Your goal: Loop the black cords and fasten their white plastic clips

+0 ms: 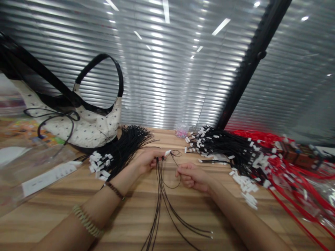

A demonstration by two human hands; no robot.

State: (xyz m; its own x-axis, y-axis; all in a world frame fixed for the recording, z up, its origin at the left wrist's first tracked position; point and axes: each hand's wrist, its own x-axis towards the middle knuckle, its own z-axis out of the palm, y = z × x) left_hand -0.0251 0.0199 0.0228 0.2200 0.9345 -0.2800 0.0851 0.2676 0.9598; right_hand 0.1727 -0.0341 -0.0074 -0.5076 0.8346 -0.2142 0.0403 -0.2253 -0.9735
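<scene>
Office-like workroom: glass partition blinds (167,69), cord bundles (225,146) on wooden table (131,216).

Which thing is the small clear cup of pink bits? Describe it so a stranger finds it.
Start at the wooden table and go to its far edge by the blinds. The small clear cup sits between two black cord piles, the only container holding pink.

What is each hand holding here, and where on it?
Left hand pinches a bunch of black cords at their top, by a white tag. Right hand holds one cord's loop.
</scene>
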